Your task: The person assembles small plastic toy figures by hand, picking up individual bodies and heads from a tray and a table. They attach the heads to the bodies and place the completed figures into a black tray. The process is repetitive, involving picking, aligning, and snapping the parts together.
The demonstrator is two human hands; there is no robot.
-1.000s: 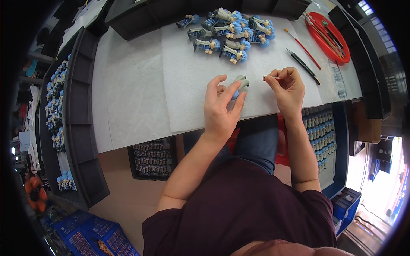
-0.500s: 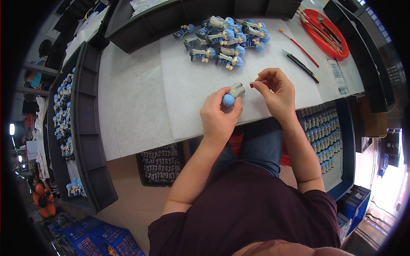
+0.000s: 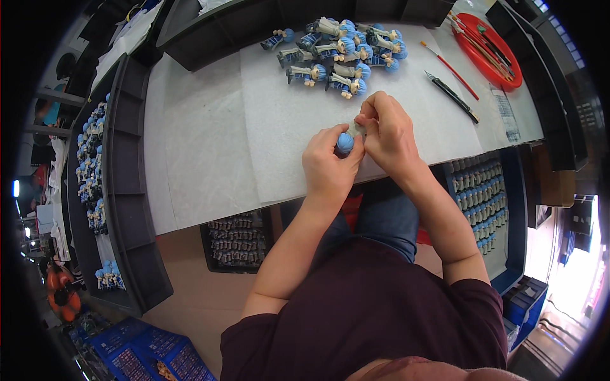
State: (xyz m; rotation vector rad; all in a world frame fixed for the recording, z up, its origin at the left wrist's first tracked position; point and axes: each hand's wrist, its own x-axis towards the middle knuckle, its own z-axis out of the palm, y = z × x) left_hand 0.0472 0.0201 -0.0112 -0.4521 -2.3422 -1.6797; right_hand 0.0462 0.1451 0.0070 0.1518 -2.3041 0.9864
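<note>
Landmark: white paper sheet (image 3: 210, 146) spread over the worktable; all places below are given relative to it.
Figurine in hand: one small blue-haired figurine (image 3: 347, 141), held above the near edge of the sheet, right of its middle; blue head toward the person's left, pale body toward the right.
Left hand (image 3: 329, 166): forearm rises from the lower edge toward the sheet's near edge; fingers curled closed around the figurine's blue head, thumb on top.
Right hand (image 3: 389, 134): just right of the left hand and touching it; fingertips pinched shut on the pale body end of the same figurine, wrist bent inward.
Figurine pile (image 3: 340, 54): about a dozen blue-haired figurines lying on the far part of the sheet, beyond the hands; exact count cannot be told where they overlap.
Black-handled tool (image 3: 452, 96): one, lying on the sheet's right part, right of the pile.
Red-handled brush (image 3: 448, 68): one, lying just beyond the black tool.
Red round tray (image 3: 508, 75): one, off the sheet's far right corner, holding several thin tools.
Black tray (image 3: 124, 190): one long tray left of the sheet, with rows of blue-haired figurines along its outer side.
Blue bin (image 3: 511, 209): one, below the sheet's right edge, filled with rows of small figures.
</note>
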